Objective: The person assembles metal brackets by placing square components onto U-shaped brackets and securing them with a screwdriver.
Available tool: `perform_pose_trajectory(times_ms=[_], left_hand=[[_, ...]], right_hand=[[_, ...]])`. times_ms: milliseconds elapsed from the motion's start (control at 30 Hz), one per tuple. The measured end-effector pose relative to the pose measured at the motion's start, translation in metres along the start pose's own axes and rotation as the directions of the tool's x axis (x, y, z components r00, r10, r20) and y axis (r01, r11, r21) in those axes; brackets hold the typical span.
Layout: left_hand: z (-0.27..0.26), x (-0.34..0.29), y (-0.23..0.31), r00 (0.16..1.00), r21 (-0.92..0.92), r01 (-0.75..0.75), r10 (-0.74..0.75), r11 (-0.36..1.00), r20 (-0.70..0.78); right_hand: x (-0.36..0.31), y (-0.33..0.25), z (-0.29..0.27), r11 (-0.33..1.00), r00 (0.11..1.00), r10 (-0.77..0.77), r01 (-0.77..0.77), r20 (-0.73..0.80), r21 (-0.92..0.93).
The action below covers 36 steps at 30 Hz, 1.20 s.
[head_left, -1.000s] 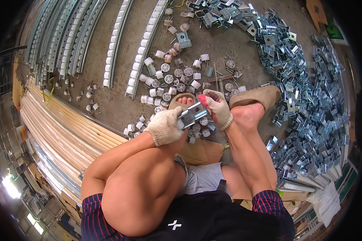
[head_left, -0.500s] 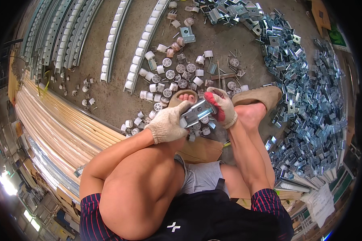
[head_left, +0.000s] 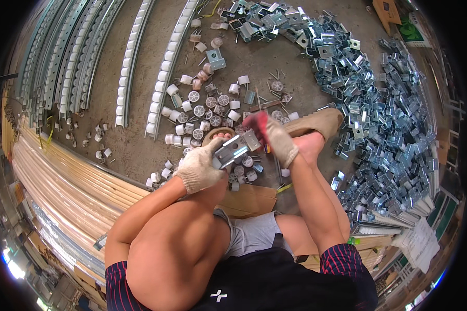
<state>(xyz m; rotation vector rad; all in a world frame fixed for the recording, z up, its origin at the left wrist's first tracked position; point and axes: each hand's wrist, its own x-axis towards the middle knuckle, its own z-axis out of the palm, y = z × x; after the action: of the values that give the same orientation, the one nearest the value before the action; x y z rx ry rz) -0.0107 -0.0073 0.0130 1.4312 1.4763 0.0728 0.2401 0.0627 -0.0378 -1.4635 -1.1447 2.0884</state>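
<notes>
My left hand [head_left: 200,165], in a cream knit glove, is closed around a shiny bent metal bracket [head_left: 229,152]. A smaller squared plate end [head_left: 251,140] sticks out at the bracket's upper right, tilted; whether it is a separate piece I cannot tell. My right hand [head_left: 276,140], in a cream glove with red fingers, is just right of that end. Motion smears its fingers, so any hold is unclear. Beneath and beyond my hands, white rollers [head_left: 193,97] lie scattered on the floor, some showing spoked faces.
A large heap of metal brackets [head_left: 358,98] curves along the right. Roller tracks [head_left: 158,88] lie at the far left, several bunched together. Long wrapped cream lengths [head_left: 72,171] run along the left. A cardboard piece [head_left: 249,199] lies between my legs; my sandalled feet flank the rollers.
My left hand still grips the bracket. The right hand has shifted slightly off its end and now blurs, and the plate end there shows more. The whole view has shifted a little.
</notes>
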Motion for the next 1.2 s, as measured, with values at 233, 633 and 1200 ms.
perform_pose_trajectory(times_ms=[233, 633, 1200], left_hand=[[-0.023, 0.021, -0.015, 0.998, 0.035, 0.051, -0.05, 0.998, -0.031], [-0.016, 0.018, -0.016, 0.998, -0.036, 0.06, -0.059, 0.998, 0.025], [-0.032, 0.005, -0.005, 0.998, -0.063, 0.043, -0.045, 0.997, -0.041]], right_hand=[[0.038, 0.028, -0.031, -0.016, 0.937, -0.19, -0.3, -0.292, -0.954], [0.061, 0.021, -0.013, 0.093, 0.895, 0.12, -0.441, -0.43, -0.893], [-0.055, -0.003, -0.036, 0.989, 0.768, -0.064, 0.134, -0.638, 0.063]])
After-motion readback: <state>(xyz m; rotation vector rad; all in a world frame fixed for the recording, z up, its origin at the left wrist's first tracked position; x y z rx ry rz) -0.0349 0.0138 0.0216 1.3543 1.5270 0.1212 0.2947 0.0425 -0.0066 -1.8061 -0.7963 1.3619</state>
